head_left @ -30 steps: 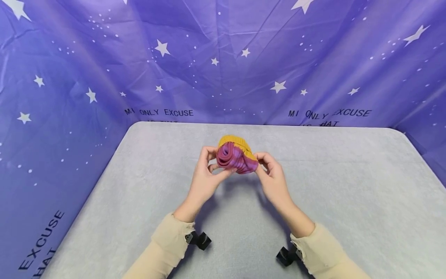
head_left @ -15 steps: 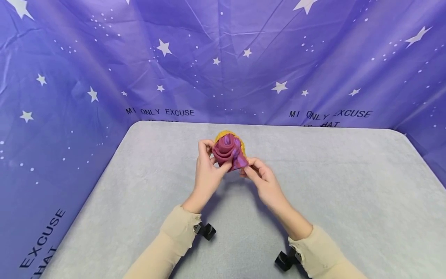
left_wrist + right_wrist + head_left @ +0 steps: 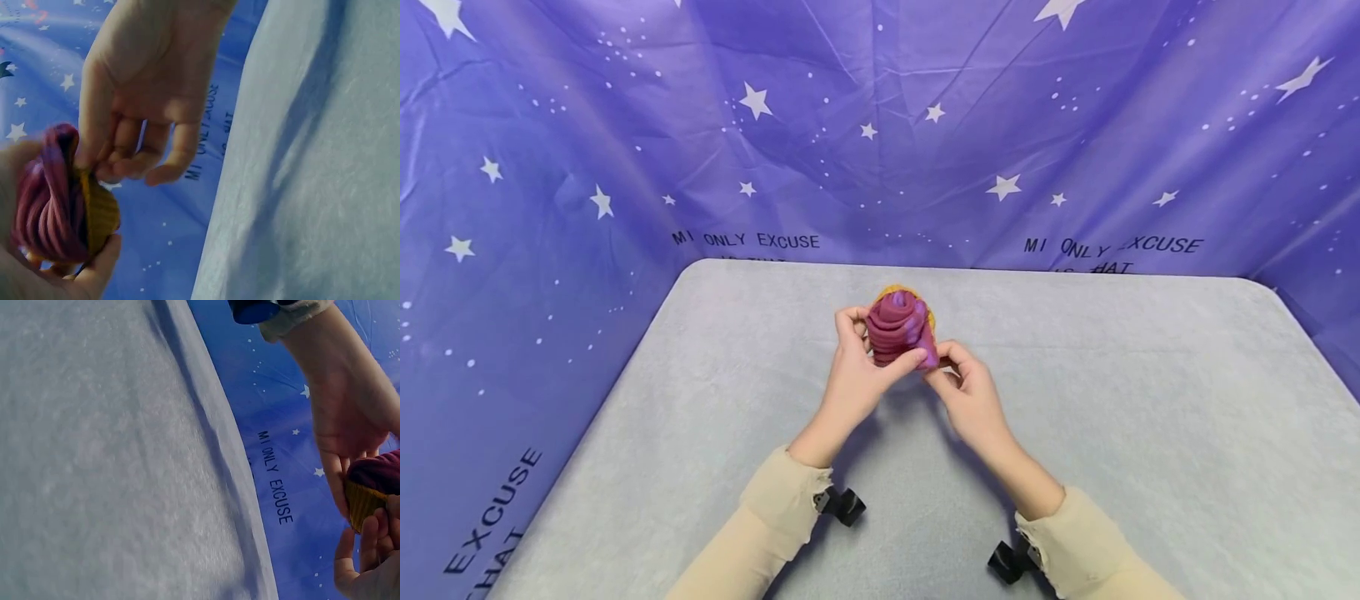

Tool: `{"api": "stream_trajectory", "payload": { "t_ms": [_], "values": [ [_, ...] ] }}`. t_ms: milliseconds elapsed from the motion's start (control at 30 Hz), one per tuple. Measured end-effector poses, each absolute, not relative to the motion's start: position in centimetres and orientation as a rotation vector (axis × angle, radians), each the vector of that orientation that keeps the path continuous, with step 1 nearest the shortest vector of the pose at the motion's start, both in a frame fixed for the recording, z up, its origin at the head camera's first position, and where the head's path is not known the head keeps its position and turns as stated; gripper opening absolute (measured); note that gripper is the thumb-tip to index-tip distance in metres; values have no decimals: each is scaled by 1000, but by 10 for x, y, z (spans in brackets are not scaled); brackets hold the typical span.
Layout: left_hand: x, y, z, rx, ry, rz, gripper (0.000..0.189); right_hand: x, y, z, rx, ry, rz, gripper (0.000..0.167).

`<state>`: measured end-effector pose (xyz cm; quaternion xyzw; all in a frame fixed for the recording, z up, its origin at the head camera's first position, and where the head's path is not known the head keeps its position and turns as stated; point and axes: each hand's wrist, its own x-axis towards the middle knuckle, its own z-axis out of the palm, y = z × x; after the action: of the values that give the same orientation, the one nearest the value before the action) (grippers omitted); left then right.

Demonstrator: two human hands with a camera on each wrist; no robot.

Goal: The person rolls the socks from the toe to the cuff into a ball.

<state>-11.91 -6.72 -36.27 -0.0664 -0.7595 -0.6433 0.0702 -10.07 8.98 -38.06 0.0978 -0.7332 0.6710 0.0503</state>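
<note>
A rolled-up sock bundle [image 3: 897, 327], maroon with purple patches, is held above the table in the head view. Its mustard ribbed cuff [image 3: 104, 215] wraps the far side and shows better in the left wrist view. My left hand [image 3: 856, 371] grips the roll from the left, thumb across the near face and fingers behind. At the lower right edge, my right hand [image 3: 973, 398] pinches the fabric between thumb and fingers. The right wrist view catches the yellow cuff [image 3: 365, 505] between both hands, with part of the roll cut off by the frame.
A grey cloth-covered table [image 3: 700, 417] lies beneath the hands. Purple star-printed curtains [image 3: 880, 150] hang behind and at the sides. Black wrist-worn devices [image 3: 842, 506] sit at both beige sleeve cuffs.
The bundle has turned so the spiral end faces more upward and less yellow cuff shows. My right hand has shifted left and lower, to the bundle's lower right corner.
</note>
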Motion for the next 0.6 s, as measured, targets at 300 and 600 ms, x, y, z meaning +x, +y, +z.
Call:
{"api": "stream_trajectory", "payload": {
  "t_ms": [300,600],
  "values": [
    [-117,-74,-365,-214,-2315,-1907,69,-108,101,-377,234,-2186,2118,16],
    [-118,-74,-367,-334,-2398,-1694,68,-111,106,-372,289,-2303,1851,7]
  ]
}}
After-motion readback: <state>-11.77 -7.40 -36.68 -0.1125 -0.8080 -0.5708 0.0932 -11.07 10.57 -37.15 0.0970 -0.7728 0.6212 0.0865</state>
